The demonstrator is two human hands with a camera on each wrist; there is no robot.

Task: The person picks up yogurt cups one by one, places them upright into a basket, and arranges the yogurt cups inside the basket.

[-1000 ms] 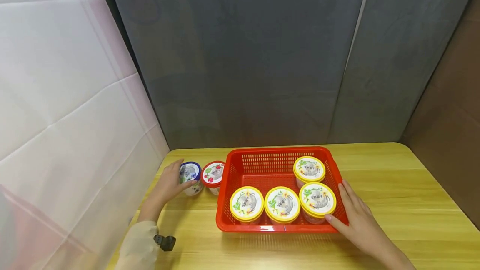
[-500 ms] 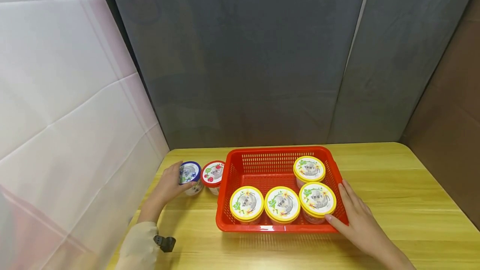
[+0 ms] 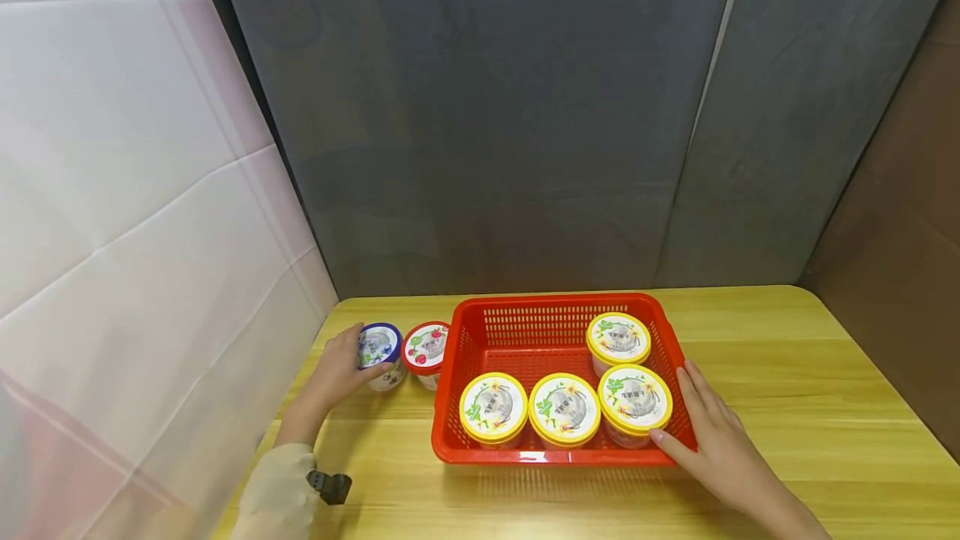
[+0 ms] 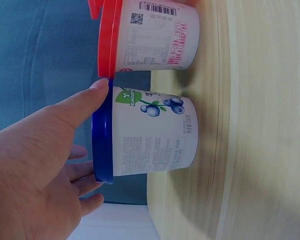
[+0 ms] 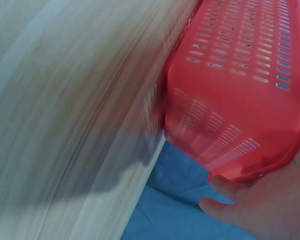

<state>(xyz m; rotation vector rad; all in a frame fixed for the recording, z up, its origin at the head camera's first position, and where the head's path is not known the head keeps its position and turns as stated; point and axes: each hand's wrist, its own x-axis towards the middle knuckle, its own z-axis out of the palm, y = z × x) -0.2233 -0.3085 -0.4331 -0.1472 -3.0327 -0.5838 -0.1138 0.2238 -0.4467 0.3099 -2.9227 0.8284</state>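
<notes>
In the head view my left hand (image 3: 340, 368) holds a paper cup with a blue lid (image 3: 379, 346) at the left of the table. Its thumb lies against the lid's rim in the left wrist view, and the other fingers reach round the far side of the lid. Blueberries are printed on this upright cup (image 4: 155, 132). Beside it stands a red-lidded cup (image 3: 426, 347), partly hidden by the red basket (image 3: 536, 457). My right hand (image 3: 723, 444) holds the basket's right side near the front corner, thumb over the rim and fingers along the outside.
Several yellow-lidded cups stand in the basket, with one front-row cup (image 3: 565, 409) in the middle and another (image 3: 618, 337) at the back right. The wooden table (image 3: 810, 407) meets a dark grey panel (image 3: 487, 123) behind and a white panel (image 3: 150, 190) at left.
My left hand's fingers have closed in slightly on the blue-lidded cup. The basket, the other cups and my right hand have stayed in place.
</notes>
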